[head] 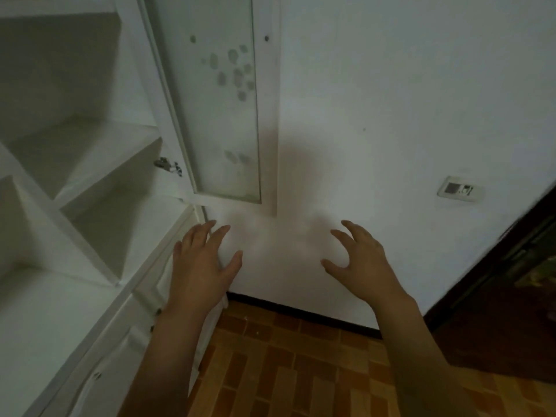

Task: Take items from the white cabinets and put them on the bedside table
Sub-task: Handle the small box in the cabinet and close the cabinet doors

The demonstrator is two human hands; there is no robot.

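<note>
Cabinet door [222, 115]: swung open, long axis upright, glass panel facing out.
Left hand [201, 266]: below door, fingers spread, empty.
Right hand [358, 260]: right of door, fingers spread, empty.

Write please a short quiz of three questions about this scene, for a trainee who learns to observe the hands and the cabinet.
1. True or false: the left hand holds an item.
2. The cabinet door with the frosted glass is: A) closed B) swung open C) removed.
3. Fill in: the wall socket is on the ___ side of the right hand.

Key: 1 false, both hands are open and hold nothing; 2 B; 3 right. The shelves in view show no items.
</note>
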